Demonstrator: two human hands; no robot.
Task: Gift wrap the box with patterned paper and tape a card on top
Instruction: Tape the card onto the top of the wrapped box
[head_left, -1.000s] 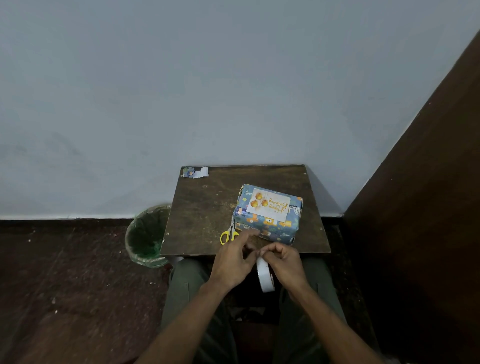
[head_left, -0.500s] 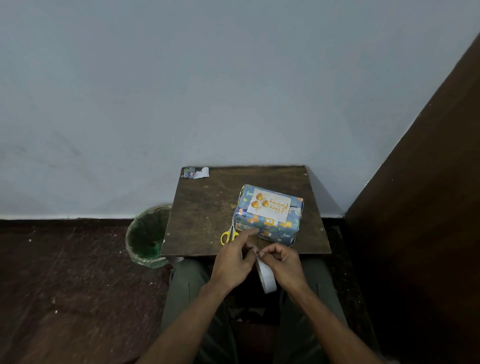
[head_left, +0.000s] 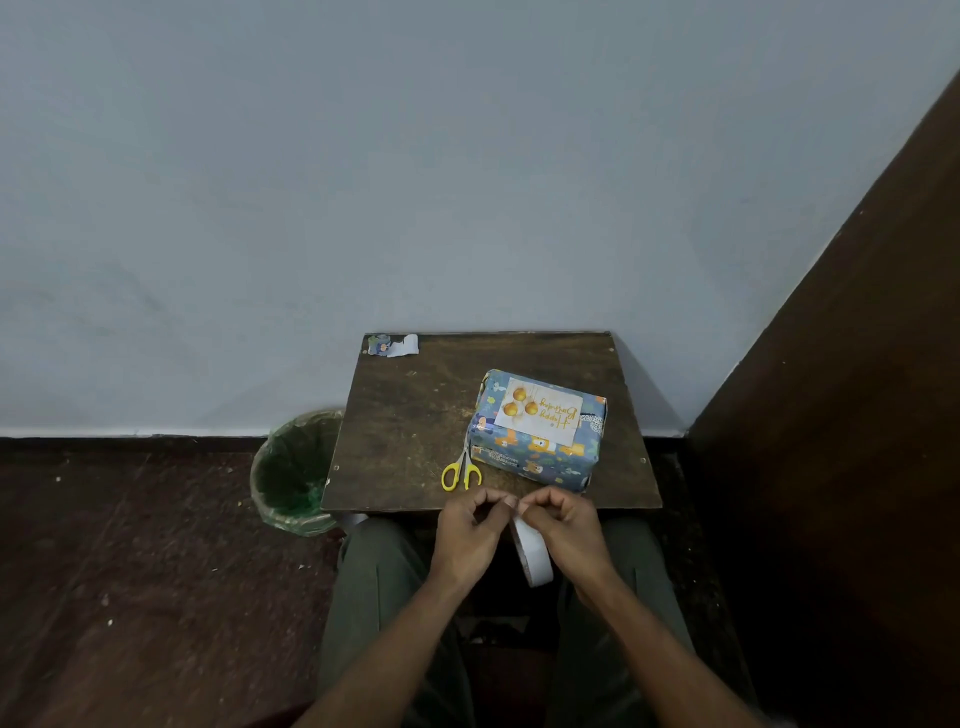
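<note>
The box (head_left: 540, 457) wrapped in blue patterned paper sits on the right half of a small dark wooden table (head_left: 410, 426). A white birthday card (head_left: 540, 413) with gold balloons lies on its top. Just in front of the table's near edge, over my lap, my right hand (head_left: 563, 530) holds a white tape roll (head_left: 531, 556) that hangs below it. My left hand (head_left: 467, 535) pinches the tape's loose end at the top of the roll, fingertips meeting those of the right hand.
Yellow-handled scissors (head_left: 461, 474) lie left of the box near the table's front edge. Paper scraps (head_left: 393, 345) sit at the far left corner. A bin with a green liner (head_left: 293, 473) stands on the floor at the left. A dark wooden panel (head_left: 857, 415) rises on the right.
Both hands have shifted slightly with the roll. The left hand's raised forefinger has curled down, and its fingertips now pinch at the top of the roll.
</note>
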